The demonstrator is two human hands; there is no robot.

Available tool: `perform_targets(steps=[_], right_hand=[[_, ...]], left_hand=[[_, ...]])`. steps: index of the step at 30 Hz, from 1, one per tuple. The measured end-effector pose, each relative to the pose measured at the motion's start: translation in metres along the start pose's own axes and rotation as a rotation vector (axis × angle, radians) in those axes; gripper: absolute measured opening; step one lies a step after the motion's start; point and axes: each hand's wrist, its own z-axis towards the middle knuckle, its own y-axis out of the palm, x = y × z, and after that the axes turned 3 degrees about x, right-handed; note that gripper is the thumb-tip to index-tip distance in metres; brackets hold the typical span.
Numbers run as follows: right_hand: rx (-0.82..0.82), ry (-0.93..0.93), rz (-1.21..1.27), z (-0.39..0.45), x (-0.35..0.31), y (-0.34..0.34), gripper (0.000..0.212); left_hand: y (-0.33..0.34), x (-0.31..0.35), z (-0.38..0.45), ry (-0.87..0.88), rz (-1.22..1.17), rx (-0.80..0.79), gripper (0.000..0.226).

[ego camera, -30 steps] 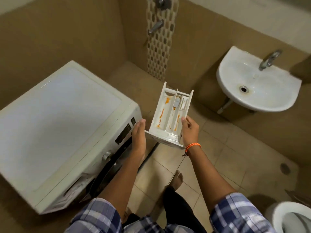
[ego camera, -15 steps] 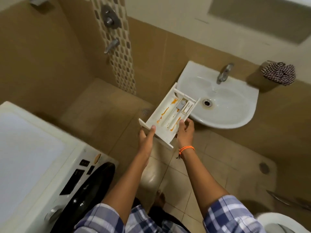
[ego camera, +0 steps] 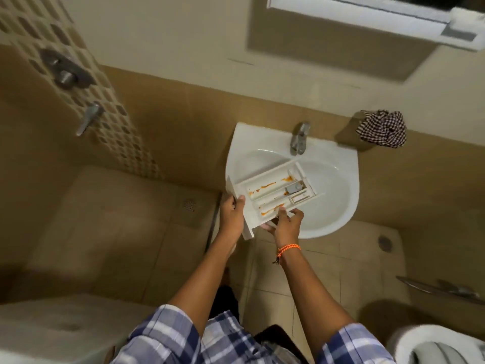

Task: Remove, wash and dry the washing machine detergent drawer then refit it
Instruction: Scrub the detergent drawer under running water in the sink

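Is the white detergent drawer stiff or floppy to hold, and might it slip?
The detergent drawer probably is stiff: it juts over the sink without sagging, gripped only near its front by the left hand and right hand. Its smooth plastic with orange residue may be slippery.

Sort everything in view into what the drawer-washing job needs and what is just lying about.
Needed: white plastic detergent drawer with orange residue, held by left hand and right hand; white ceramic basin; chrome tap; white washing machine.

Lying about: checked cloth; white toilet; wall shower valve.
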Motion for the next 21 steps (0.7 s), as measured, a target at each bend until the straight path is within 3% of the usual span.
perform_targets(steps=[6, 11, 14, 16, 21], right_hand=[[0.146, 0.010, 0.111, 0.041, -0.023, -0.001, 0.035], [0.322, -0.088, 0.081, 0.075, -0.047, -0.026, 0.059], [0.409, -0.109, -0.034, 0.096, -0.058, -0.045, 0.050], [0.425, -0.145, -0.109, 0.113, -0.062, -0.055, 0.041], [0.321, -0.212, -0.332, 0.140, -0.065, -0.065, 0.020]], left_hand=[[0.030, 0.037, 0.058, 0.005, 0.017, -0.131, 0.028], [0.052, 0.051, 0.090, 0.037, 0.098, -0.139, 0.017], [0.061, 0.054, 0.098, 0.077, 0.189, -0.127, 0.015], [0.067, 0.052, 0.106, 0.116, 0.243, -0.126, 0.033], [0.082, 0.050, 0.113, 0.141, 0.305, -0.040, 0.047]])
